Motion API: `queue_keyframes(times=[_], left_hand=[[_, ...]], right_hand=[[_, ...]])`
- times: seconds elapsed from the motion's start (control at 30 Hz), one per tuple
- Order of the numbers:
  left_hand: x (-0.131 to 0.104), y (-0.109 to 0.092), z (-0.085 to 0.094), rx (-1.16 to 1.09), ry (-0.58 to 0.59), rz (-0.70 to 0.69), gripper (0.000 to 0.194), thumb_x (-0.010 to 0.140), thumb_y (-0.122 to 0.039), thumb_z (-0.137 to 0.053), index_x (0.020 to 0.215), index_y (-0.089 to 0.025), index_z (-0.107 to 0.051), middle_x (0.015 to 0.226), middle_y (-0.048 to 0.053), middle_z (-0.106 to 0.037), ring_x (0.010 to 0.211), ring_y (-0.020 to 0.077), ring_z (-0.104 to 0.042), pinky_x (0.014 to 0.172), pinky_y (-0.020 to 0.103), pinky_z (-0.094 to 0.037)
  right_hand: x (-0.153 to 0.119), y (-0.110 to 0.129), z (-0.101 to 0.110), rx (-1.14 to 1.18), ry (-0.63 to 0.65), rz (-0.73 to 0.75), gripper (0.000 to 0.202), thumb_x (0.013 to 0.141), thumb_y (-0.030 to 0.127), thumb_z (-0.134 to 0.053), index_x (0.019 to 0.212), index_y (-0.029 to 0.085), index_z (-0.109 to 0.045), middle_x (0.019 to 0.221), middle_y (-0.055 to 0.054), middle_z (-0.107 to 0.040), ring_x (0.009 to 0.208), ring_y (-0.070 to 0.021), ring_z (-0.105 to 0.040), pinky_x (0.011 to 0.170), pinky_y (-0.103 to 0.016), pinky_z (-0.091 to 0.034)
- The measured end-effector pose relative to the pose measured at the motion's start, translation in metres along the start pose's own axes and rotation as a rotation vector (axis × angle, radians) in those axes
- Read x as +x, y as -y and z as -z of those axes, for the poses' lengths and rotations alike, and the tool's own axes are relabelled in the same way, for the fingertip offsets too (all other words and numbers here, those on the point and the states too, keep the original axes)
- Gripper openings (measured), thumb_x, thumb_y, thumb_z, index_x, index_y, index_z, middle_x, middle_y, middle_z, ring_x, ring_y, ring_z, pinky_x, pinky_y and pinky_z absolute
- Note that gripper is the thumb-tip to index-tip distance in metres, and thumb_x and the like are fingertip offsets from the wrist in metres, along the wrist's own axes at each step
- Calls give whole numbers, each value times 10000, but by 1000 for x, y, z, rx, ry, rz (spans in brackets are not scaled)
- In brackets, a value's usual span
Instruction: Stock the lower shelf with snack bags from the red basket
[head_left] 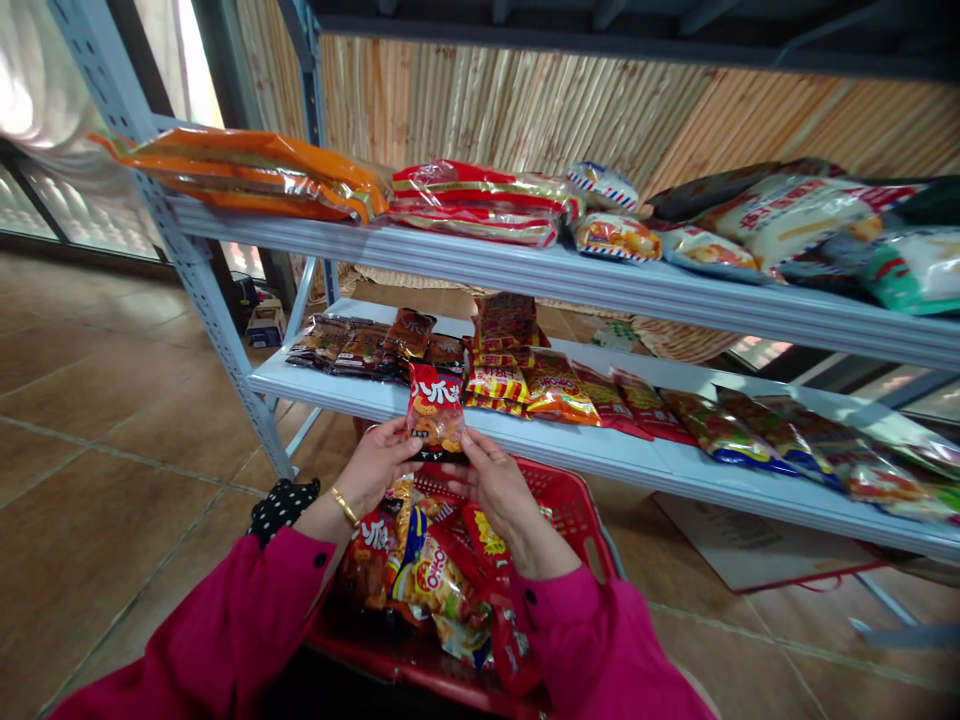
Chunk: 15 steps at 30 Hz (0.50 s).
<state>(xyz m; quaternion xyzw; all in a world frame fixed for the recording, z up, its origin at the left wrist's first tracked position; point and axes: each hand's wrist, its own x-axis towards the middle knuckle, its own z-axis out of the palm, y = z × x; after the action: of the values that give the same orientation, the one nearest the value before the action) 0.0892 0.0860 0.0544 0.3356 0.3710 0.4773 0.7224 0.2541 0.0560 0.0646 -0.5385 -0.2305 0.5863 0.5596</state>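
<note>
Red, perforated walls form the basket (576,497), which sits below the forearms and in front of the shelving. Its contents are mixed snack packets lying in a loose pile: a red packet with white characters (373,535) at the left, a clear-fronted packet with a round red logo (433,572) near the middle, and a yellow-and-red packet (489,528) partly covered by the right forearm. The snack bag (436,405) is held above the far rim of the basket, upright, printed face toward the camera. The left hand (380,465) pinches its lower left edge between thumb and fingers; the right hand (497,488) grips the lower right corner, thumb on the front, the other fingers partly hidden. Behind the bag, the lower shelf (352,396) carries brown packets (358,345) at the left, stacked yellow-and-red packs (496,382) beside them, and a row of flat packets extending right. The upper shelf (480,262) carries orange bags (255,180), red-and-clear bags (480,205), and smaller bags with striped edges (616,237). Contact between the held bag and the shelf stock cannot be determined.
</note>
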Motion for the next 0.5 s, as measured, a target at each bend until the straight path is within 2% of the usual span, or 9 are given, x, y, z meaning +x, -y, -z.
queue_keyframes(times=[0.07, 0.17, 0.27, 0.4, 0.5], left_hand=[[11, -12, -6, -4, -12, -37, 369, 676, -126, -757, 1030, -175, -663, 1018, 84, -700, 853, 165, -652, 714, 261, -534], [33, -29, -17, 2, -17, -101, 354, 667, -100, -751, 1004, -174, -672, 960, 67, -698, 807, 155, -643, 737, 287, -526], [61, -42, -29, 53, -107, -154, 290, 666, -95, -751, 934, -155, -658, 856, 53, -676, 740, 151, -636, 730, 320, -529], [102, -48, -40, 81, -253, -232, 318, 647, -95, -768, 883, -163, -567, 770, 17, -619, 686, 133, -607, 707, 326, -538], [126, -50, -44, 83, -299, -259, 295, 645, -126, -774, 803, -174, -530, 709, -13, -585, 664, 121, -594, 708, 296, -531]], right_hand=[[9, 11, -6, 19, 21, 16, 310, 736, 251, -724, 1035, 275, -644, 917, 0, -735, 545, -128, -664, 441, -234, -523], [30, 27, -17, 93, 60, 84, 293, 753, 156, -687, 1023, 256, -631, 756, 21, -717, 497, -112, -631, 479, -241, -537], [56, 42, -29, 195, 15, 123, 235, 747, 91, -679, 927, 229, -616, 671, 35, -683, 498, -111, -624, 504, -243, -546], [91, 55, -43, 230, -34, 129, 185, 763, 77, -672, 813, 218, -563, 598, 41, -643, 523, -99, -624, 524, -212, -545], [113, 60, -51, 253, -81, 120, 192, 775, 99, -672, 798, 229, -532, 555, 61, -614, 504, -91, -612, 516, -205, -547]])
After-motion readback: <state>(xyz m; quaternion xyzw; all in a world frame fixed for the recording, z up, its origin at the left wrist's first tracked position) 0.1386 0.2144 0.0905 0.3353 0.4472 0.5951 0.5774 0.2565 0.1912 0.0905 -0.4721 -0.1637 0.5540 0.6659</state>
